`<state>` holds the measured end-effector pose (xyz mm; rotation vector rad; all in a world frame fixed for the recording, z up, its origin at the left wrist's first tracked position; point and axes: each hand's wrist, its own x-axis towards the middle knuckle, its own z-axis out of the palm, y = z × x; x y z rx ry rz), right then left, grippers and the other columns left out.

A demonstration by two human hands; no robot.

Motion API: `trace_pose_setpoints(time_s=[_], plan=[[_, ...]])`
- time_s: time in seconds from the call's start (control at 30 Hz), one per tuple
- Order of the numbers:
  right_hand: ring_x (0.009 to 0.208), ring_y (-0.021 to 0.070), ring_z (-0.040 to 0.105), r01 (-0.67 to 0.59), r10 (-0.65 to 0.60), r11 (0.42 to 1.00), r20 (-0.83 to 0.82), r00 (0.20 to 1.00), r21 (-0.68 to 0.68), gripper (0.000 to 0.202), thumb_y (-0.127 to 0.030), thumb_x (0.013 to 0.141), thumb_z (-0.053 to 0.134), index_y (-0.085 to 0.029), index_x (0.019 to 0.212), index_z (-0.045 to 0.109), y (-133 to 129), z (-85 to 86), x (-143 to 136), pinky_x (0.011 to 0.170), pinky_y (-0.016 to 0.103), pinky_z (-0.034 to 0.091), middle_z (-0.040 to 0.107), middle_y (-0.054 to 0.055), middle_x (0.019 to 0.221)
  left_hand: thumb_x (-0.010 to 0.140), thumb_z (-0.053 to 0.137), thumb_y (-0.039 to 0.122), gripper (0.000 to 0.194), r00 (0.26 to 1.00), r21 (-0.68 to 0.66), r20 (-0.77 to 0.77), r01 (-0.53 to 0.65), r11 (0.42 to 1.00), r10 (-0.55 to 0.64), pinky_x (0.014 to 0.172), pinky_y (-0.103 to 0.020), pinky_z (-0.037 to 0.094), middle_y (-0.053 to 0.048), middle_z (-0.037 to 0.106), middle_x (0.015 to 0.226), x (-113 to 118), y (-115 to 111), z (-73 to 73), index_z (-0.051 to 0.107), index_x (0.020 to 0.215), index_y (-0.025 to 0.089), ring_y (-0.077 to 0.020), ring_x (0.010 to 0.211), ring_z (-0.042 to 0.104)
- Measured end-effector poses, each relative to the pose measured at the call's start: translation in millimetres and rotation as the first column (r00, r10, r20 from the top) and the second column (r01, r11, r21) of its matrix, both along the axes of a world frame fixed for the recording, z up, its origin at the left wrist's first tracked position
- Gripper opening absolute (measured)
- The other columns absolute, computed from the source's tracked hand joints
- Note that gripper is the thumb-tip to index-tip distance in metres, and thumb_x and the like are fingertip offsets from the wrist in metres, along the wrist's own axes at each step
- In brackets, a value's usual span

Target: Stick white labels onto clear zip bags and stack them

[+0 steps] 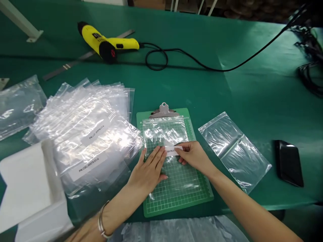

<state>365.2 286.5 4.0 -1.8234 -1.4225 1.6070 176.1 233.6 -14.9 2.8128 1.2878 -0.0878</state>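
**White Printed Label (170,151) Meets Clear Zip Bag (176,181)**

A person's left hand (147,169) lies open and palm down on the transparent plastic bag, its fingertips by the white rectangular label, while the right hand (193,154) grasps the label's right end between thumb and fingers. The bag, glossy and lightly creased, rests on a green grid-marked clipboard (156,209), its zip edge at the silver metal clip (164,111). Black print on the label shows "00578-01"; the fingers hide the rest. At left, a fanned pile of clear zip bags (83,114) carries white labels, the nearest reading "CBL-00578-01-A". White backing paper (25,185) overlaps the pile's lower left. Another clear bag (234,151) lies at right, near a black phone (289,163). Beyond, a yellow-and-black heat gun (101,42) bears dark lettering too small to read.
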Motion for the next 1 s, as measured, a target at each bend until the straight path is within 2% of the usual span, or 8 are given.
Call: trace_pose_setpoints(time_s=[0.2, 0.37, 0.5, 0.6, 0.7, 0.77, 0.83, 1.0], plan=[[0.048, 0.0122, 0.060, -0.051, 0.028, 0.972, -0.101, 0.994, -0.227, 0.021, -0.029, 0.080, 0.056, -0.013, 0.074, 0.067, 16, 22.5, 12, 0.039, 0.018, 0.046, 0.065, 0.005, 0.063, 0.094, 0.015, 0.037, 0.053, 0.999, 0.049, 0.007, -0.043, 0.998, 0.043, 0.101, -0.055, 0.028, -0.007, 0.019, 0.144, 2, -4, -5.8, 0.024, 0.138, 0.009, -0.0229, 0.132, 0.025], [0.057, 0.0131, 0.065, -0.124, -0.119, 0.747, -0.315, 0.942, -0.653, 0.027, -0.036, 0.087, 0.048, -0.012, 0.093, 0.060, 36, 53.6, 25, 0.046, 0.019, 0.052, 0.067, 0.010, 0.092, 0.093, 0.022, 0.036, 0.053, 1.000, 0.074, -0.012, -0.017, 0.997, 0.018, 0.097, -0.057, 0.032, -0.009, 0.022, 0.144, 1, -3, -3.9, 0.023, 0.137, 0.007, -0.0251, 0.131, 0.027], [0.061, 0.0156, 0.066, -0.059, -0.215, 0.729, -0.311, 0.926, -0.682, 0.032, -0.032, 0.086, 0.051, -0.013, 0.111, 0.050, 42, 69.5, 38, 0.045, 0.019, 0.052, 0.067, 0.014, 0.098, 0.094, 0.019, 0.038, 0.053, 1.000, 0.115, -0.009, -0.008, 0.993, 0.009, 0.096, -0.057, 0.032, -0.008, 0.022, 0.144, 0, -4, -5.9, 0.023, 0.137, 0.008, -0.0248, 0.131, 0.026], [0.064, 0.0160, 0.066, 0.029, -0.189, 0.846, -0.250, 0.950, -0.533, 0.045, -0.031, 0.084, 0.053, -0.017, 0.125, 0.041, 30, 74.0, 40, 0.045, 0.022, 0.051, 0.062, 0.015, 0.112, 0.094, 0.017, 0.039, 0.054, 1.000, 0.148, 0.001, -0.011, 0.989, 0.011, 0.097, -0.057, 0.030, -0.008, 0.023, 0.144, -1, -6, -7.0, 0.023, 0.138, 0.008, -0.0253, 0.132, 0.025], [0.092, 0.0251, 0.062, -0.056, 0.058, 0.998, 0.035, 0.998, -0.042, 0.046, -0.032, 0.088, 0.043, -0.023, 0.133, 0.037, -2, 60.9, 21, 0.071, 0.040, 0.054, 0.052, 0.013, 0.126, 0.094, 0.019, 0.038, 0.052, 1.000, 0.171, 0.028, -0.018, 0.985, 0.013, 0.099, -0.056, 0.027, -0.008, 0.024, 0.144, -1, -7, -8.0, 0.023, 0.138, 0.009, -0.0255, 0.131, 0.025], [0.129, 0.0335, 0.028, -0.356, 0.248, 0.876, 0.330, 0.911, 0.326, 0.049, -0.037, 0.089, 0.040, -0.031, 0.137, 0.029, -27, 40.4, 1, 0.098, 0.056, 0.034, 0.029, 0.005, 0.145, 0.094, 0.024, 0.037, 0.052, 0.999, 0.179, 0.052, -0.023, 0.984, 0.014, 0.101, -0.055, 0.023, -0.008, 0.027, 0.143, 0, -7, -8.5, 0.024, 0.137, 0.010, -0.0254, 0.131, 0.026], [0.134, 0.0383, 0.004, -0.538, 0.251, 0.742, 0.580, 0.775, 0.399, 0.050, -0.037, 0.089, 0.041, -0.031, 0.137, 0.029, -48, 16.7, -16, 0.102, 0.062, 0.017, 0.013, 0.005, 0.150, 0.093, 0.028, 0.036, 0.052, 0.997, 0.172, 0.070, -0.028, 0.985, 0.016, 0.103, -0.055, 0.020, -0.009, 0.031, 0.142, 0, -6, -8.7, 0.025, 0.137, 0.009, -0.0255, 0.130, 0.027], [0.132, 0.0426, 0.005, -0.556, 0.048, 0.749, 0.807, 0.589, 0.361, 0.053, -0.041, 0.088, 0.041, -0.028, 0.138, 0.029, -68, -14.9, -12, 0.099, 0.064, 0.016, 0.015, 0.013, 0.148, 0.092, 0.031, 0.037, 0.052, 0.997, 0.100, 0.064, -0.040, 0.994, 0.034, 0.102, -0.056, 0.022, -0.009, 0.030, 0.143, 1, -7, -7.6, 0.025, 0.137, 0.011, -0.0262, 0.130, 0.028]])
